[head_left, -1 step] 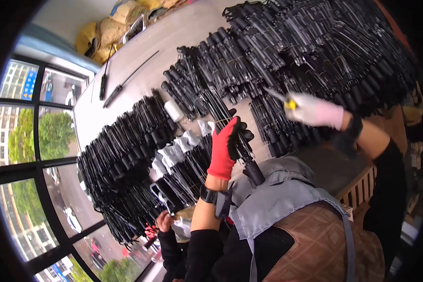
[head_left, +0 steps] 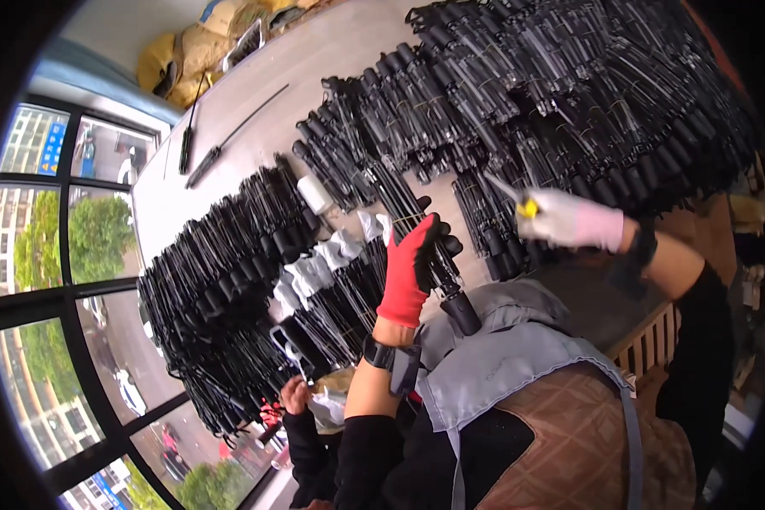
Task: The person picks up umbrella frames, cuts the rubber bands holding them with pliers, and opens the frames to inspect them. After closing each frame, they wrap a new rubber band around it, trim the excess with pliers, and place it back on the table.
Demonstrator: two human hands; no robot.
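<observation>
My left hand (head_left: 410, 276), in a red glove with black on the palm side, is closed round a folded black umbrella frame (head_left: 389, 189). Its bundled metal ribs point away from me and its thick black handle (head_left: 460, 312) points toward my grey apron. To the right, my right hand (head_left: 569, 217) wears a white and pink glove and is closed on a slim tool with a yellow handle (head_left: 528, 207) and a thin pale shaft, like a screwdriver; it is blurred. The tool is apart from the frame in my left hand.
Bundled black umbrella frames (head_left: 501, 93) cover the table's (head_left: 255, 119) far right; more frames (head_left: 221, 263) are stacked left, some with white wrapping (head_left: 319, 263). A white cylinder (head_left: 314, 195) stands between. Two long shafts (head_left: 238, 136) lie far left. Another person's hand (head_left: 295, 395) is low at left.
The yellow-handled tool and my right hand have shifted very slightly down. My left hand keeps the same hold on the umbrella frame.
</observation>
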